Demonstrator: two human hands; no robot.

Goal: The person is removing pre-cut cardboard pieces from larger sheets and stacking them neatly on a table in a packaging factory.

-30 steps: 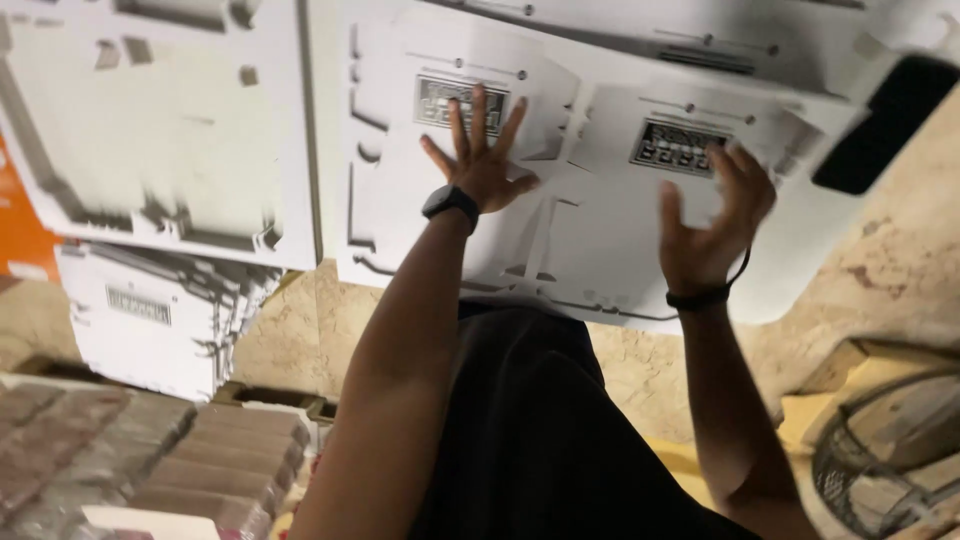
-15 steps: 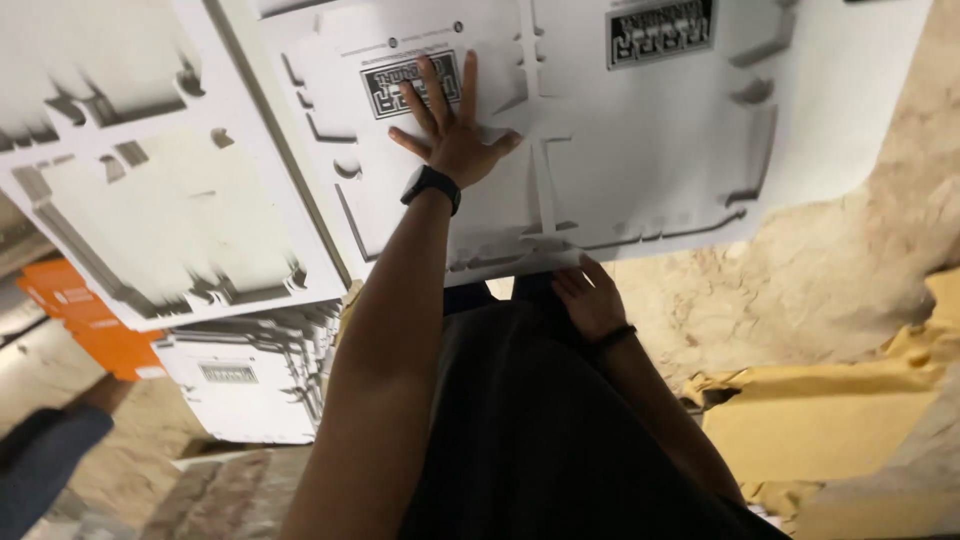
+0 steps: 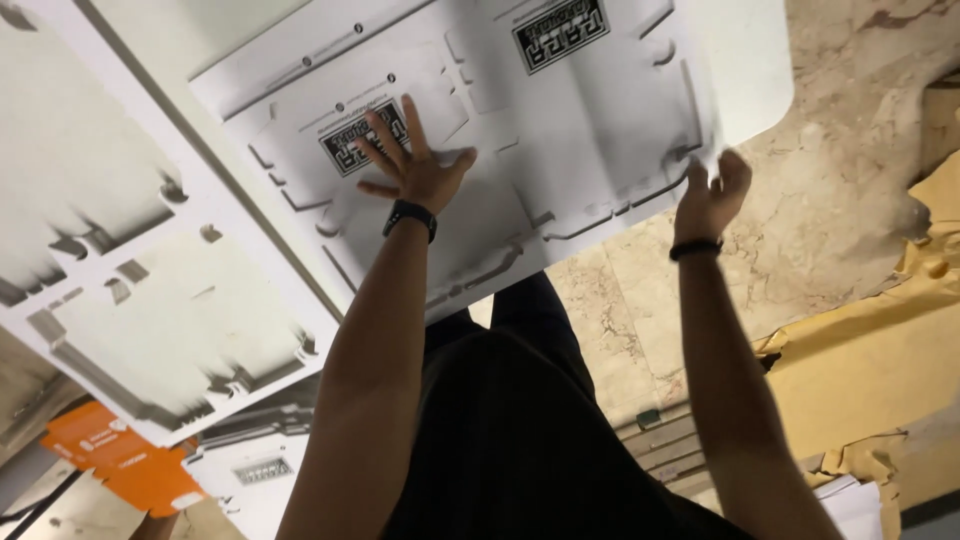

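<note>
Nearest the camera is the person's dark clothing (image 3: 510,440), filling the lower middle of the view and hiding the floor directly beneath, with both bare forearms reaching up and away from it. To the lower left lie an orange flat carton (image 3: 115,465) and a small stack of white printed sheets (image 3: 245,470), partly tucked under a larger board. To the right, crumpled brown paper (image 3: 860,370) is spread over the marble floor (image 3: 800,230). Further out, the left hand (image 3: 415,170), with a dark watch at the wrist, lies flat and open with fingers spread, pressing down on a large white die-cut cardboard sheet (image 3: 560,130), just beside one of its black printed squares. The right hand (image 3: 712,195), wearing a dark band, is loosely open with fingers curled at the sheet's right edge; whether it pinches the edge cannot be told. The sheet rests on a white table (image 3: 745,60) and overhangs its near edge. A second white die-cut board (image 3: 130,260) lies to the left, just beside the sheet
</note>
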